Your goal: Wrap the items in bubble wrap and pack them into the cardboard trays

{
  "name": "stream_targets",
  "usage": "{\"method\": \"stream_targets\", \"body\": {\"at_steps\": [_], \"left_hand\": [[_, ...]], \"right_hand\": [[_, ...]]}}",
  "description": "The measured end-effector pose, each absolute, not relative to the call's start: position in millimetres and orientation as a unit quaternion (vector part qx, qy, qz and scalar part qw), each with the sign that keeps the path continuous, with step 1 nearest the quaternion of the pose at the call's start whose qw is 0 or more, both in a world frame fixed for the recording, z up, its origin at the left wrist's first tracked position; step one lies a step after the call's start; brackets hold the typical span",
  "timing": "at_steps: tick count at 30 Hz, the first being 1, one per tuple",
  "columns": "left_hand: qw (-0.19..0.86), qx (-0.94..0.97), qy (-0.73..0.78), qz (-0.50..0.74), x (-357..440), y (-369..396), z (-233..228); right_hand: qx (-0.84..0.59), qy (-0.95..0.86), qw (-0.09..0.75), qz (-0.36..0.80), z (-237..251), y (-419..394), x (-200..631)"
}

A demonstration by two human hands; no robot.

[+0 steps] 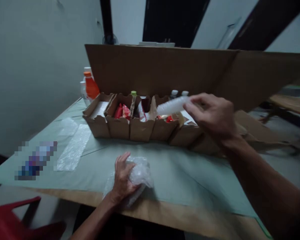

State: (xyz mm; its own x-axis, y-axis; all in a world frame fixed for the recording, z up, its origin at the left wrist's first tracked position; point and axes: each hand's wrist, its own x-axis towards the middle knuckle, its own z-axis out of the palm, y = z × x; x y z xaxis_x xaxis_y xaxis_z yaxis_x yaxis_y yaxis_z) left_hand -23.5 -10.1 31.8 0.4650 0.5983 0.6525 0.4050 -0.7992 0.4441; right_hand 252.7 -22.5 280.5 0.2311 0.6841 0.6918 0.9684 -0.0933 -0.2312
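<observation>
Near the table's front edge, my left hand (123,178) is closed around a crumpled piece of bubble wrap (141,170); whether anything is inside it cannot be made out. Raised over the row of cardboard bins (142,130), my right hand (213,111) pinches one end of a whitish, translucent strip (171,106), blurred, which looks like rolled plastic wrap. That strip points left, above a bin with red and gold packets (168,118). Other bins hold red packets (122,111), a white-and-red packet (142,111) and white material (100,109).
Flat bubble wrap (74,146) lies on the green-covered table (97,180), left side. An orange bottle (91,86) and other bottles stand behind the bins. A tall cardboard panel (160,70) rises at the back. A red chair (12,218) is at lower left.
</observation>
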Motion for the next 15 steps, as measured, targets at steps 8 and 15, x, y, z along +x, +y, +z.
{"method": "stream_targets", "body": {"at_steps": [8,15], "left_hand": [[0.198,0.859,0.265,0.391,-77,-17,93],[0.158,0.631,0.631,0.422,-195,100,137]], "right_hand": [[-0.535,-0.74,0.352,0.207,166,-42,142],[-0.589,-0.641,0.386,0.306,145,-21,161]]}}
